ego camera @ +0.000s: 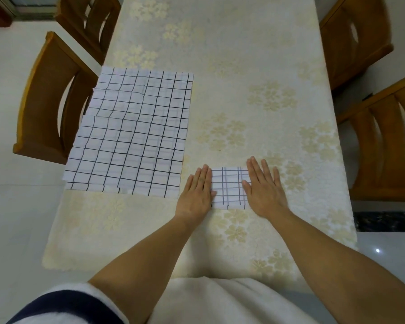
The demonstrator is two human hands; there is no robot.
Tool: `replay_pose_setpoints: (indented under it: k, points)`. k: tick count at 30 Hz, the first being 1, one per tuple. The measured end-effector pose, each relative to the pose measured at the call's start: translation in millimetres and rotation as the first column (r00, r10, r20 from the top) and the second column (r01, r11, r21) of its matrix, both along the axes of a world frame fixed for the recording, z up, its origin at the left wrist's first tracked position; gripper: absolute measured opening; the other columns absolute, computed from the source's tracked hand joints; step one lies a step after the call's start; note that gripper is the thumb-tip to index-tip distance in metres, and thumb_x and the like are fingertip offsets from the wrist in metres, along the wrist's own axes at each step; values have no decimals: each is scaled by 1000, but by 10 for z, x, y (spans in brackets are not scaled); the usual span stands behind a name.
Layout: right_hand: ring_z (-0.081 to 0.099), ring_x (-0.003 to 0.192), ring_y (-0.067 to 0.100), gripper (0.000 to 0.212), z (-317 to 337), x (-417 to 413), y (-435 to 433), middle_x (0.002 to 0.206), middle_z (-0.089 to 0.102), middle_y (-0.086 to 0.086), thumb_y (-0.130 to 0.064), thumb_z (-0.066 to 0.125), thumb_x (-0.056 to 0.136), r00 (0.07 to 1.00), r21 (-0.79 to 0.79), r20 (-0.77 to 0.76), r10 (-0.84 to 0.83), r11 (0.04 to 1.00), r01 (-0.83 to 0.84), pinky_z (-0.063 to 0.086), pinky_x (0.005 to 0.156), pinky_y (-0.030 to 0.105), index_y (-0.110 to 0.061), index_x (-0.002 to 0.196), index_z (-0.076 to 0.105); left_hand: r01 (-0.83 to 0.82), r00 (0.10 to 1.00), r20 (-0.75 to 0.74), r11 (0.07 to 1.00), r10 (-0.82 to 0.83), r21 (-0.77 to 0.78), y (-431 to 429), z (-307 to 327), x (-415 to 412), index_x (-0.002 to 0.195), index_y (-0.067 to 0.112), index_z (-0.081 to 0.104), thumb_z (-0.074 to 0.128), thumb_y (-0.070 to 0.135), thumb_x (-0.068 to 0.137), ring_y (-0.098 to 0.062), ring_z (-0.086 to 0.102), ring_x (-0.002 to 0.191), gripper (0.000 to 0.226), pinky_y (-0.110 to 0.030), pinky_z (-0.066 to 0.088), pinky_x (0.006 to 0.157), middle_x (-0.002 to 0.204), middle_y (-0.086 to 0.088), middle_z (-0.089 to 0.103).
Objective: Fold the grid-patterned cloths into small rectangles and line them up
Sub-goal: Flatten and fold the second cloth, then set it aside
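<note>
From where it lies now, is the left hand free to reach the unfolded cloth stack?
Probably yes: the left hand lies flat on the folded cloth's edge, gripping nothing; the unfolded stack lies just left, nothing between.

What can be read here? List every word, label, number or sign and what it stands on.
None. The folded cloth and the stack of unfolded cloths carry only black grid lines, the tablecloth only a flower pattern, and the chairs are bare wood.
</note>
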State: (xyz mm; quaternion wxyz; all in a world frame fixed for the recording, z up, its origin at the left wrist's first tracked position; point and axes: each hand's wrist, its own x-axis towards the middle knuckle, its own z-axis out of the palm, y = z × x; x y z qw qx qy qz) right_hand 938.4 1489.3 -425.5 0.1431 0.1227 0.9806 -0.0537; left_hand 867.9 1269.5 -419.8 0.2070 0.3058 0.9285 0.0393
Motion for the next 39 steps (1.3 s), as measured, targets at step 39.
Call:
replay_pose_setpoints:
  k: [39]
  points:
    - [-25, 149, 19, 63, 72, -10, -65, 161, -29, -7, -48, 2, 102, 993, -13, 56, -103, 995, 104, -8, 123, 45, -22, 154, -23, 17, 999, 32, 984, -11, -180, -68, 104, -69, 150, 15, -34, 3, 77, 92, -20, -34, 147, 93, -43, -7, 125, 157, 0, -42]
